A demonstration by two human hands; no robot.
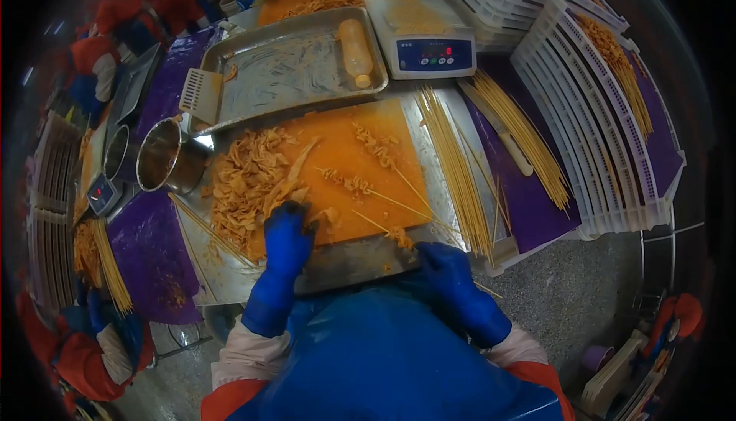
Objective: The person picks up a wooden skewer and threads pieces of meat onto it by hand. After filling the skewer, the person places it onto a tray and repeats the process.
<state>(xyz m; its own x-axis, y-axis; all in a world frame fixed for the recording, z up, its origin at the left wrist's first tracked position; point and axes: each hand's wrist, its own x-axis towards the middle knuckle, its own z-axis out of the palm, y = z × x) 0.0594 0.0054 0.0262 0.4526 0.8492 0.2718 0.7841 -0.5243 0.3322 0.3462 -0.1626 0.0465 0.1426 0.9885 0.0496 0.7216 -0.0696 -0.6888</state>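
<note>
At board (395, 118) | left hand (288, 241) half-open by meat (249, 179) | right hand (445, 265) gripping skewer (371, 222)

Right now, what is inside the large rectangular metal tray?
The large metal tray holds a pale orange plastic bottle and small orange scraps; the floor under the bottle is hidden.

A glossy blue apron (383, 352) covers the front of the body, its surface creased, with a teal sheen across its upper part and a pale shine along one lower edge. Left of the apron, a deeper blue glove (268, 302) with a long cuff covers the left hand (288, 241); right of it, a matching glove covers the right hand (445, 264). Beyond each cuff comes a pale, pinkish sleeve section (249, 350), wrinkled, then orange-red cloth (230, 399) beside the apron.
</note>
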